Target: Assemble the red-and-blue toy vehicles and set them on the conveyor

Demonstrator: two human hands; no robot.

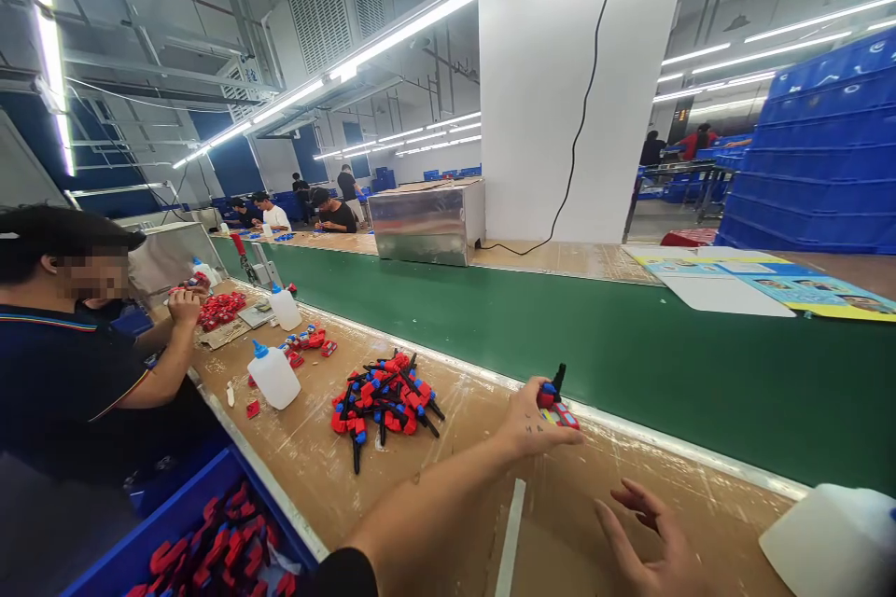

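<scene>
Right hand point(648, 546) open, fingers spread over cardboard; left hand point(532, 420) gripping glossy red plastic toy point(558, 406).

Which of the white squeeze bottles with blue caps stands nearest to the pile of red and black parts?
The bottle just left of the pile.

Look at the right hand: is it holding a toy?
No. The right hand hovers open and empty above the bench; the left hand grips the toy.

Small red-blue toy part point(557, 409) with black stem upright, on brown worktop at green belt's edge.
</scene>
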